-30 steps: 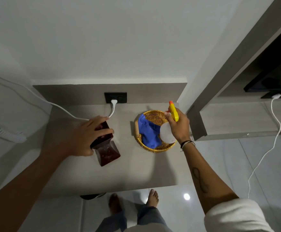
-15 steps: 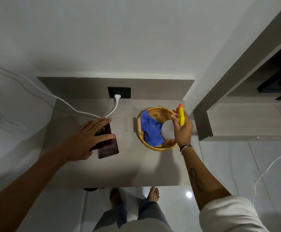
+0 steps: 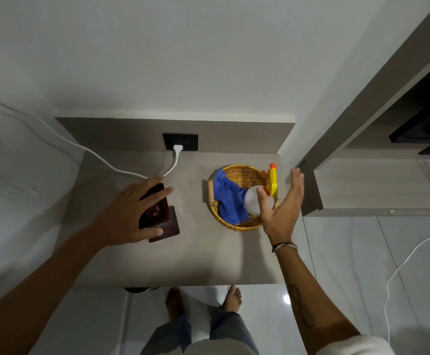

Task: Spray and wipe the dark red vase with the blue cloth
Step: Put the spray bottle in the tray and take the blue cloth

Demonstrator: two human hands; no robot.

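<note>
The dark red vase (image 3: 160,216) stands on the grey table (image 3: 208,257), left of centre. My left hand (image 3: 129,213) lies over its top, fingers across the far side and thumb at the near side, gripping it. To the right, a woven basket (image 3: 234,227) holds the blue cloth (image 3: 228,198). The spray bottle (image 3: 252,203), with a white body and a yellow and orange head, lies in the basket too. My right hand (image 3: 283,208) hovers at the basket's right rim with fingers spread. Its thumb is by the bottle's body, and it grips nothing.
A white plug (image 3: 178,147) sits in the black wall socket at the back, and its cable (image 3: 86,149) runs off left past the vase. A grey shelf unit (image 3: 362,185) adjoins the table on the right. Another white cable (image 3: 413,252) hangs there. My bare feet (image 3: 232,298) stand below the front edge.
My right hand has laid the spray bottle in the basket and opened. The vase, tilted a second ago, now stands upright on the table under my left hand.
</note>
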